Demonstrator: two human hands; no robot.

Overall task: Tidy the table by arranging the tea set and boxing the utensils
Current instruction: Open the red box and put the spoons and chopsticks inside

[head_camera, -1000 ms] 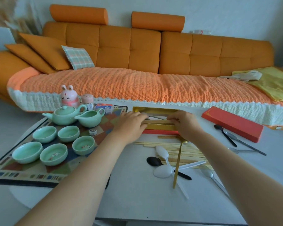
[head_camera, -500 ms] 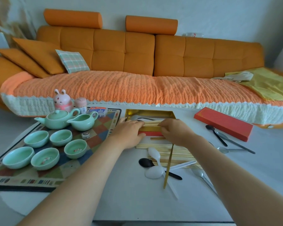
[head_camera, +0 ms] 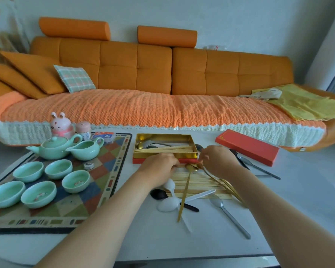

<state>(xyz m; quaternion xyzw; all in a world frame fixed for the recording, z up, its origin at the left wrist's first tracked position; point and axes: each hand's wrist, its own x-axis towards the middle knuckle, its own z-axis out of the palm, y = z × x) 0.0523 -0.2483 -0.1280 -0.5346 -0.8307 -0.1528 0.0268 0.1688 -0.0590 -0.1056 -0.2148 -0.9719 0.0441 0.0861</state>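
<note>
Head view: at frame centre, the right hand (head_camera: 219, 161) pinches a bunch of gold-handled utensils (head_camera: 230, 191) near their heads, their handles slanting toward lower right. The left hand (head_camera: 159, 169) is curled beside the bowl of a gold spoon (head_camera: 184, 196); I cannot tell whether it grips the spoon. Just above the hands sits the open gold-lined box (head_camera: 163, 134), holding chopsticks (head_camera: 168, 149). The teapot (head_camera: 53, 149) and cups (head_camera: 28, 171) stand on the patterned mat (head_camera: 104, 178) at left.

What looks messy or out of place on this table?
Loose cutlery lies crisscrossed: a long gold spoon slants across the pale wooden chopsticks and white plastic spoon. The flat red box lid sits apart. The right hand pinches more thin gold cutlery.
</note>
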